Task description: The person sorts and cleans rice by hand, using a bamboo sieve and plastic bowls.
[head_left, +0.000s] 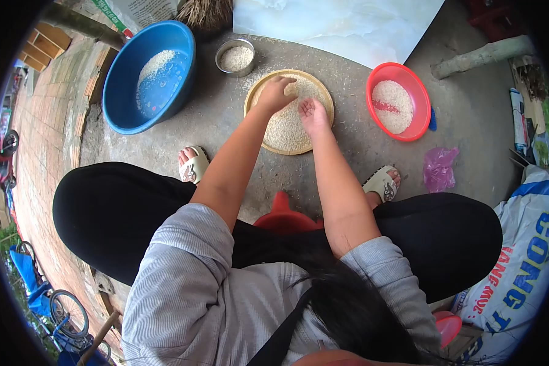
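Left hand (276,94) curving half-open, right hand (313,116) spreading palm-up, both hovering over grain (290,131) lying in tray (287,152), forearms partly blocking rim, bowl (244,72) sitting between tray and blue basin (169,91), red basin (422,113) standing right.

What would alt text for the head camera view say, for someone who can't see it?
Seated person's left hand and right hand over a round woven tray of pale grain. Around it on the ground are a blue basin, a metal bowl and a red basin, each with more grain.

Round woven tray (247,102) — pale grains (283,131) inside — on ground (226,131)
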A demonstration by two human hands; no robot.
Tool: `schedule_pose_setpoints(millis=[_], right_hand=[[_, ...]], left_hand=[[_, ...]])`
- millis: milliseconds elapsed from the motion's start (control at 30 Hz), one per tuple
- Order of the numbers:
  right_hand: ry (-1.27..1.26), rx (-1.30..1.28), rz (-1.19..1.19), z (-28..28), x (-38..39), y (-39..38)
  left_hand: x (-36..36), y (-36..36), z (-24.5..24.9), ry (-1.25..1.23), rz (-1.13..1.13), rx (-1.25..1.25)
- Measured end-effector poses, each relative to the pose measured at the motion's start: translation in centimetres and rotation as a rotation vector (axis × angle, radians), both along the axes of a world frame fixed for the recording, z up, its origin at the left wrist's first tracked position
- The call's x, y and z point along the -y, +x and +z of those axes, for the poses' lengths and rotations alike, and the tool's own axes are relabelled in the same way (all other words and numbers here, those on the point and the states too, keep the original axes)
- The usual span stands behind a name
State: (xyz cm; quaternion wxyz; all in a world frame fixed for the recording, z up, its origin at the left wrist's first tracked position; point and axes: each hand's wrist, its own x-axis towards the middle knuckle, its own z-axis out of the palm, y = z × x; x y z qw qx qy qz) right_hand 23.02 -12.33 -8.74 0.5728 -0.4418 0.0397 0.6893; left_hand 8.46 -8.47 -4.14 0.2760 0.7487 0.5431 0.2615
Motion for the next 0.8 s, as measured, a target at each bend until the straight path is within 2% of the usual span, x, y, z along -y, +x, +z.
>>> schedule_pose_setpoints(millis=[33,100,233,300,333,367,433,467,533,567,633,667,700,767,800], right_hand=[[0.002,-0.002,0.002,0.0,0.0,0.1],[-0.025,0.057,-0.004,-0.1,0.2,0.5],[-0.056,0.118,0.034,-1.5,0.8,1.1],[-0.069,0.153,0.066,-1.9,1.1,1.2],[-0.076,0.186,0.101,-1.9,1.1,1.2],[-0.076,0.188,0.104,-1.9,1.2,1.2],[-0.085,0.177,0.114,-1.4,1.1,1.1],[-0.084,0.175,0.116,-1.2,1.0,1.0],[-0.13,0.082,0.103,-0.1,0.8,0.7],[-0.132,0.079,0.103,0.4,0.9,0.5],[-0.137,-0.053,0.018,0.8,0.8,0.5],[-0.137,-0.053,0.019,1.0,0.7,0.4],[-0.106,-0.021,0.018,0.5,0.6,0.5],[-0.074,0.011,0.023,-0.4,0.5,0.7],[-0.074,0.046,0.031,-0.8,0.4,0.9]], left_hand=[[1.2,-0.1,-1.1,0.121,0.014,-0.076],[3.9,-0.3,-2.6,0.113,-0.101,-0.236],[5.4,-1.1,-5.1,0.091,-0.098,-0.117],[4.1,-2.2,-5.2,-0.011,0.036,-0.11],[3.4,-2.5,-3.7,-0.007,0.129,-0.062],[2.7,-2.5,-2.3,-0.406,0.326,0.096],[0.6,-3.1,-3.0,-0.538,0.374,0.631],[-0.2,-3.1,-3.0,-0.536,0.377,0.63],[-1.2,-2.2,-0.2,-0.719,0.008,0.657],[-1.1,-1.6,1.0,-0.721,0.01,0.654],[-1.0,-0.5,1.9,-0.345,-0.118,0.129],[-1.3,-0.5,0.3,-0.218,-0.17,0.057],[-0.5,-0.2,-0.2,-0.218,-0.169,0.059],[2.3,0.7,-0.6,-0.015,-0.014,-0.17],[3.6,0.9,-1.7,-0.023,-0.072,-0.2]])
